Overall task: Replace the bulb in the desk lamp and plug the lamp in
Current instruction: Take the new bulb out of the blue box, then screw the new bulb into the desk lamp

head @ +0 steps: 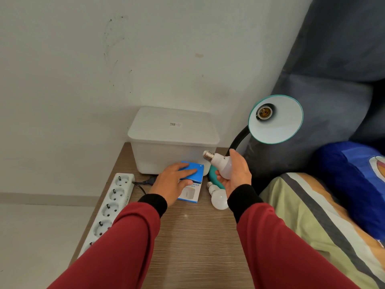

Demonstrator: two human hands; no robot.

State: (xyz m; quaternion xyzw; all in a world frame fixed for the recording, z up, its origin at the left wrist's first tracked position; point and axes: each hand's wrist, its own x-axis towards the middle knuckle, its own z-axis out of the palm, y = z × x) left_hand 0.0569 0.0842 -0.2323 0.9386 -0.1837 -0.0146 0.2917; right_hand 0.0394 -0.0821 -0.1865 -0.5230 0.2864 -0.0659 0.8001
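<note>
- Landmark: the socket [264, 111], bare and empty, set deep in the lamp shade [276, 119]; the shade's open face is turned toward the viewer and slightly down.
- Right hand [235, 174]: closed round the globe of a bulb [220, 164], thumb above and fingers beneath. It lies below and to the left of the socket, near but apart from the shade.
- Bulb axis: the screw cap points up and to the left, away from the socket. As a judgement, the coming move turns on this mismatch; the cap must be swung round to face the socket before it can be threaded in.
- Left hand [175, 182]: flat, fingers spread, resting on a blue box [192, 180] on the desk [198, 236], farther left of the socket and lower. The right hand is clearly the nearer of the two.
- Second bulb [218, 198]: lying on the desk directly below the held bulb, well below the socket, touched by neither hand.
- Power strip [110, 205]: along the desk's left edge, far left of the socket and lower; whether the lamp's plug is in it cannot be told.
</note>
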